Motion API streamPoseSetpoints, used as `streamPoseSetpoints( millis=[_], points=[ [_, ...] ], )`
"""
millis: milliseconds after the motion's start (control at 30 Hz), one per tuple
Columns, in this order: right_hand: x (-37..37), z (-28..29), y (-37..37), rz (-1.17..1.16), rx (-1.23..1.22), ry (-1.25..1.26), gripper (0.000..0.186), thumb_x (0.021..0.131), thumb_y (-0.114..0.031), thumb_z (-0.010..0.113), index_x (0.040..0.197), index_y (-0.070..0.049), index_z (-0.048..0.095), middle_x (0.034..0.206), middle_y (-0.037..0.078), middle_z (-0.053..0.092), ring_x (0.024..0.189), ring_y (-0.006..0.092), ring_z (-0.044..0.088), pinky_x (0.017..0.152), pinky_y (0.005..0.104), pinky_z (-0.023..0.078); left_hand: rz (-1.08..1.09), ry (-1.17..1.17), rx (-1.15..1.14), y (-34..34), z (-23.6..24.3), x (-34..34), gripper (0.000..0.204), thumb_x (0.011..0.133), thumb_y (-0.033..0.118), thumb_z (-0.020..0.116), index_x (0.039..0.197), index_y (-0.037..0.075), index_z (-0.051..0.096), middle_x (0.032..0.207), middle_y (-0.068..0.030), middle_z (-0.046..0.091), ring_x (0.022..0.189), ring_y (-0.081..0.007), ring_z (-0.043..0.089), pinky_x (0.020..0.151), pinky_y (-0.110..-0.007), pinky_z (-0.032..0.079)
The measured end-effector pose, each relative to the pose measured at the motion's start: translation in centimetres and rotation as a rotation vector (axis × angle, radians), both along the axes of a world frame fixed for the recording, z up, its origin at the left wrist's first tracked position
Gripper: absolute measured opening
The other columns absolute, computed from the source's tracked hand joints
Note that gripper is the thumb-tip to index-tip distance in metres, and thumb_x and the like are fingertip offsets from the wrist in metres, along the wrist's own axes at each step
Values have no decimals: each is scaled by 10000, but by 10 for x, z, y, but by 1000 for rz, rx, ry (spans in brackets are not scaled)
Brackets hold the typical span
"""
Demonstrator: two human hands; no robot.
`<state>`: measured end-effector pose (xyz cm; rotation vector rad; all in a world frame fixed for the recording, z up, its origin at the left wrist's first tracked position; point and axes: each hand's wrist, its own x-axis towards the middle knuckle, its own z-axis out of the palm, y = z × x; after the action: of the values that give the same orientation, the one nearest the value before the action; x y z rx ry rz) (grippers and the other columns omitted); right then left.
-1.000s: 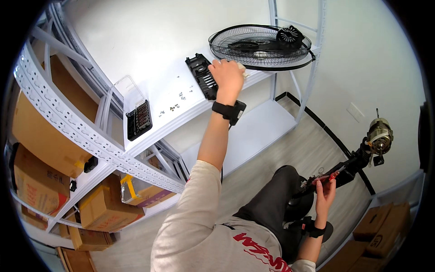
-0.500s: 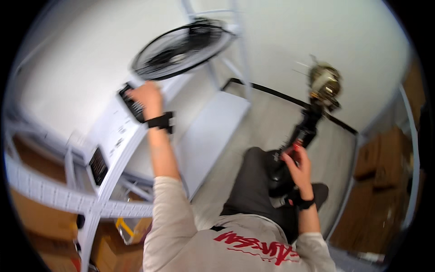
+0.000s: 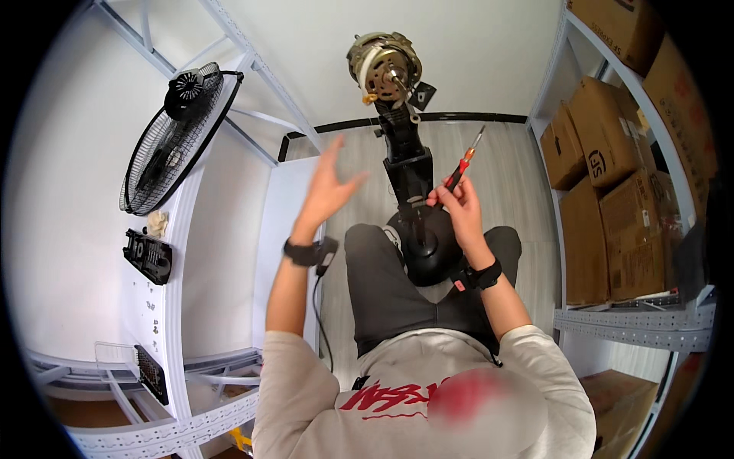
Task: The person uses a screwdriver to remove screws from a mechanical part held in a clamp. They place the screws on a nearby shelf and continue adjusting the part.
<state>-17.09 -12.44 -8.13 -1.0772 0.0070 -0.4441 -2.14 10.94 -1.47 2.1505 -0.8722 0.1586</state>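
Note:
My right hand [image 3: 461, 210] grips a screwdriver [image 3: 461, 170] with a red and black handle, its metal tip pointing up and away. Empty and with fingers spread, my left hand [image 3: 330, 187] hovers left of the fan stand [image 3: 407, 172]. A bare fan motor [image 3: 388, 75] with exposed coils and a shaft tops this black stand. The round black base [image 3: 433, 256] rests on the floor between my legs. Neither hand is on the motor.
On the white shelf at left lie a fan guard with blades [image 3: 180, 145], a black plastic housing [image 3: 153, 258], small screws [image 3: 155, 325] and a black grille piece [image 3: 151, 375]. Cardboard boxes [image 3: 608, 145] fill the rack at right.
My left hand has left the black housing on the shelf and moved right toward the fan stand. My view has turned, centring the stand. The screwdriver stays in my right hand.

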Motion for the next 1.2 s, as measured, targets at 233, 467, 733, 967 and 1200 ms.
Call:
streamPoseSetpoints(
  millis=[233, 467, 733, 967, 1200],
  points=[
    [-29, -17, -40, -60, -2, 286, 147, 965, -79, 565, 1093, -28, 514, 930, 105, 678, 822, 169, 681, 779, 298, 539, -309, 633, -345, -77, -71, 8, 812, 788, 210, 841, 1440, 21, 396, 1320, -116, 567, 1210, -209, 545, 1038, -349, 438],
    [-13, -55, -52, -26, 46, 374, 155, 939, -84, 543, 1079, -21, 520, 938, 122, 684, 842, 183, 690, 763, 306, 549, -168, 662, -501, -96, -83, -6, 567, 792, 183, 848, 1240, 16, 545, 1121, -68, 663, 1014, -156, 624, 905, -320, 504],
    [5, -113, -53, -27, 37, 425, 56, 917, -66, 509, 958, -31, 525, 871, 92, 661, 709, 130, 607, 652, 279, 505, -46, 408, -593, -101, -94, -18, 542, 798, 187, 847, 1208, 1, 545, 1093, -75, 671, 991, -150, 630, 890, -309, 509],
    [16, -162, -39, -33, 118, 532, 48, 903, -68, 528, 944, -45, 537, 824, 59, 653, 614, 85, 510, 556, 248, 420, -26, 441, -613, -105, -95, -22, 498, 805, 201, 843, 1160, -2, 558, 1061, -74, 682, 968, -156, 636, 886, -311, 506],
    [4, -223, -19, -59, 216, 686, 174, 972, -229, 589, 923, -64, 563, 785, 41, 651, 561, 85, 493, 505, 244, 388, 52, 270, -463, -89, -158, -21, 721, 773, 217, 856, 1336, -11, 466, 1252, -151, 600, 1151, -249, 582, 997, -381, 454]
  ],
)
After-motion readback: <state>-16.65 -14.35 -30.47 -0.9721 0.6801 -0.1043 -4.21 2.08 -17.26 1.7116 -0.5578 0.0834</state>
